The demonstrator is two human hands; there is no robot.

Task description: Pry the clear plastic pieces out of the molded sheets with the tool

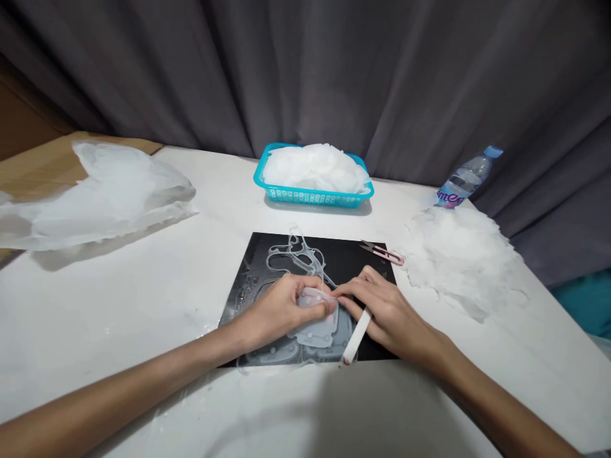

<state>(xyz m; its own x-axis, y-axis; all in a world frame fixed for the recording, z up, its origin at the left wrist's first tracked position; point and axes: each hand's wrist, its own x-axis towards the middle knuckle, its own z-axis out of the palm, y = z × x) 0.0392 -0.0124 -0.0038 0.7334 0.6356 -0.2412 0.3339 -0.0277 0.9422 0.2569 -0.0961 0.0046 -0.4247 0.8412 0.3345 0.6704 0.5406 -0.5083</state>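
My left hand [279, 312] grips a translucent, rubbery moulded piece [312, 327] with small round bumps, its thumb pressed across the upper part. My right hand [389, 308] is closed, with thumb and index finger pinching at the piece's upper right edge. A white flat-handled tool [357, 340] is tucked in the same hand, pointing down toward me; its working end is hidden. More clear moulded pieces [274, 352] lie under my hands on a black mat [351, 251]. Thin clear offcut strips [305, 259] curl at the mat's far side.
Pink-handled thread snips [390, 256] rest on the mat's far right corner. Behind stands a blue basket [315, 198] of white translucent pieces. To the right are a loose white pile [463, 257] and a tilted water bottle [465, 181]. A plastic bag [105, 200] lies left.
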